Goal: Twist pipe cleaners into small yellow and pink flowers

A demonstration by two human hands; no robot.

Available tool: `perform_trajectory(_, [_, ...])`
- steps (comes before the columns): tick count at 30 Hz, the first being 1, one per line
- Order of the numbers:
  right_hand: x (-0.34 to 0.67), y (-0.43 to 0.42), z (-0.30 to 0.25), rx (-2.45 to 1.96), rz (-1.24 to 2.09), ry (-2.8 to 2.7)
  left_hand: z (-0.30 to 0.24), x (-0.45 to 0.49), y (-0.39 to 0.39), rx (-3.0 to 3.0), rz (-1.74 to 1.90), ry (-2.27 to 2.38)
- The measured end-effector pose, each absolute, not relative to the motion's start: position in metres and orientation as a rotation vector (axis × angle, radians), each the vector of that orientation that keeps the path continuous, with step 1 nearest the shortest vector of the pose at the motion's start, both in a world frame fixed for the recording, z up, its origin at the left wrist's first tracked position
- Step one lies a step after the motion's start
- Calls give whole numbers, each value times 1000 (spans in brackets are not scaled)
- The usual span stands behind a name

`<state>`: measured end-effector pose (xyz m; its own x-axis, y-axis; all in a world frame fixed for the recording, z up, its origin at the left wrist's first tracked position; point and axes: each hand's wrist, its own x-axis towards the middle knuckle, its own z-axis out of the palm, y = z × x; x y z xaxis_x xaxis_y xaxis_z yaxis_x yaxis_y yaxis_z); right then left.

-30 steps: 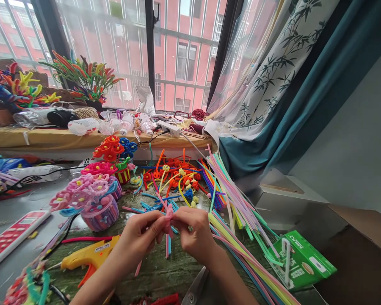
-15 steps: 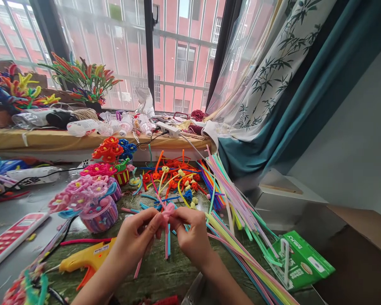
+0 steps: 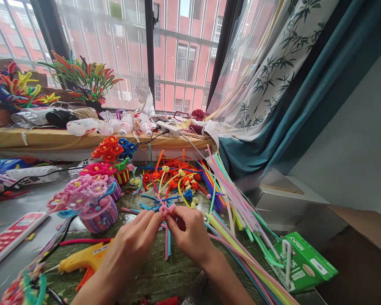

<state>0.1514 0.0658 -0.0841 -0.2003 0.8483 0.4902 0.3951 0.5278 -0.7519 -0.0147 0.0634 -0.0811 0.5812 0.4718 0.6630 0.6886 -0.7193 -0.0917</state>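
My left hand (image 3: 135, 237) and my right hand (image 3: 188, 234) meet over a green-painted wooden tabletop (image 3: 152, 275). Fingertips of both pinch a pink pipe cleaner (image 3: 167, 209), curled into a small loop. Below the loop hang two blue pipe cleaners (image 3: 167, 242), partly hidden by my fingers. A yellow hot glue gun (image 3: 89, 257) lies just under my left wrist. Metal scissors (image 3: 195, 290) lie beneath my right forearm, mostly out of view.
Pipe cleaner flowers in pots (image 3: 97, 199) stand left of my hands. Orange and yellow pieces (image 3: 174, 180) lie scattered ahead. A long bundle of pastel pipe cleaners (image 3: 241, 237) spreads to the right, beside a green box (image 3: 301, 262). Plastic bottles (image 3: 82, 126) line the windowsill.
The pink piece has gone from a bunched tuft to a small curled loop. My fingers have shifted around it, and my hands sit slightly closer together.
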Motion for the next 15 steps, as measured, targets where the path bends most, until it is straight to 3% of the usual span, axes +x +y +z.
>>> perform_trajectory(4, [153, 64, -86, -1025, 550, -1874, -84, -17, 63, -2560, -872, -882])
perform_trajectory(15, [157, 60, -75, -954, 670, -1861, -70, -10, 58, -2707, -1352, -1083])
